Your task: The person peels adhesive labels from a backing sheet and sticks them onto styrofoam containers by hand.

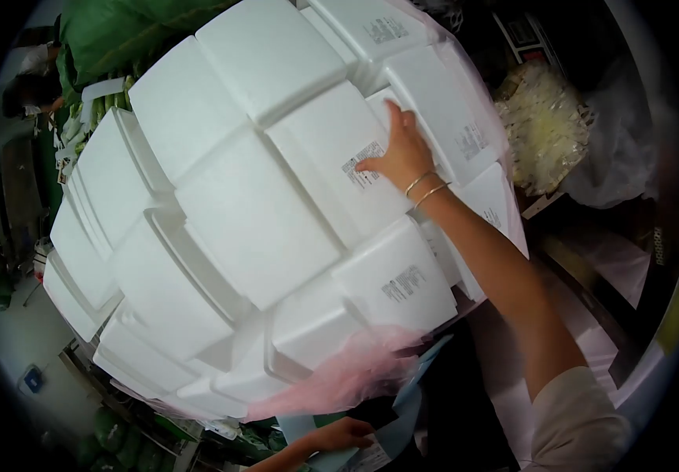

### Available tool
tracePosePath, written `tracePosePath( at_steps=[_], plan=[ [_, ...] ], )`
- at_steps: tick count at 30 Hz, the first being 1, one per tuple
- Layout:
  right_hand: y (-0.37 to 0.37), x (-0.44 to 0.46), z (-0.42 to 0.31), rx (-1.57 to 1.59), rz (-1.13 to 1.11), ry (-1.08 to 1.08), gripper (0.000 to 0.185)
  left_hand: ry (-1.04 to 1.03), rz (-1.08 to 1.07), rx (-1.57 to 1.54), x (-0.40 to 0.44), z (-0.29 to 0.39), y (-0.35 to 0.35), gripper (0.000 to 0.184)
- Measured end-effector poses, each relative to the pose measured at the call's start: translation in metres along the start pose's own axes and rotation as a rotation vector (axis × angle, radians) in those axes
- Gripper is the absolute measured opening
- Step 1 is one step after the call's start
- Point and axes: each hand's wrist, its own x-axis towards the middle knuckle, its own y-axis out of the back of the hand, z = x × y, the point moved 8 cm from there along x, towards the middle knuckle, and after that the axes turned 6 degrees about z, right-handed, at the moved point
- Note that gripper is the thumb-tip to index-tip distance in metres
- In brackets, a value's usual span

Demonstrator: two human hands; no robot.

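Observation:
A big stack of white box-shaped containers (257, 212) fills the middle, several of them with printed black text on their ends. My right hand (404, 153) reaches up across the stack. Its thumb rests at a printed label (363, 165) on one container, and its fingers are spread apart from the thumb. Pink thin plastic (347, 366) lies bunched along the stack's lower edge. Low in the view, my left hand (343, 433) has its fingers bent over beside a light blue strip (410, 401). A whitish printed piece (371, 456) shows just under it; what the fingers grip is hidden.
A large green sack (127, 35) and green vegetables (107, 98) are behind the stack at upper left. Another person (33, 86) is partly visible there. At right are a bag of pale yellowish pieces (544, 126) and clear plastic (614, 157). Green bundles (119, 436) lie lower left.

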Motion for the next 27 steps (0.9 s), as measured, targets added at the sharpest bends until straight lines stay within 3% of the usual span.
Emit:
tracePosePath(
  at_steps=[3, 5, 8, 9, 13, 15, 17, 18, 19, 20, 22, 25, 27],
  plan=[
    [0.02, -0.002, 0.005, 0.063, 0.211, 0.022, 0.086, -0.04, -0.01, -0.055, -0.005, -0.001, 0.005, 0.031],
    [0.016, -0.017, -0.003, 0.031, 0.318, 0.183, 0.083, -0.033, 0.047, -0.021, -0.01, 0.005, 0.008, 0.031],
    [-0.015, -0.038, -0.035, -0.184, 0.293, 0.333, 0.077, -0.122, 0.184, -0.132, -0.019, 0.025, 0.029, 0.028],
    [-0.045, -0.043, -0.027, -0.237, 0.173, 0.299, 0.084, -0.13, 0.221, -0.37, -0.02, 0.027, 0.032, 0.024],
    [-0.039, -0.048, -0.025, -0.314, 0.19, 0.263, 0.087, -0.316, 0.487, -0.359, -0.062, 0.075, 0.06, 0.02],
    [-0.021, -0.057, -0.021, -0.392, 0.131, 0.015, 0.089, -0.399, 0.539, -0.346, -0.095, 0.113, 0.064, 0.022],
    [0.009, -0.103, -0.069, -0.212, 0.167, 0.237, 0.091, -0.468, 0.716, -0.198, -0.13, 0.134, 0.076, 0.023],
    [0.029, -0.143, -0.103, 0.237, 0.033, 0.337, 0.085, -0.486, 0.716, -0.198, -0.141, 0.144, 0.077, 0.023],
    [0.044, -0.183, -0.134, 0.555, -0.283, 0.306, 0.074, -0.474, 0.771, -0.128, -0.154, 0.157, 0.082, 0.022],
    [0.064, -0.217, -0.166, 0.567, -0.437, 0.481, 0.067, -0.464, 0.821, -0.049, -0.165, 0.168, 0.088, 0.022],
    [0.089, -0.257, -0.204, 0.526, -0.829, 0.517, 0.047, -0.527, 0.833, 0.008, -0.181, 0.181, 0.098, 0.019],
    [0.106, -0.258, -0.205, 0.328, -0.964, 0.418, 0.033, -0.581, 0.747, 0.077, -0.197, 0.193, 0.101, 0.018],
    [0.13, -0.242, -0.206, 0.525, -0.778, 0.364, 0.028, -0.64, 0.59, 0.06, -0.199, 0.191, 0.099, 0.021]
  ],
)
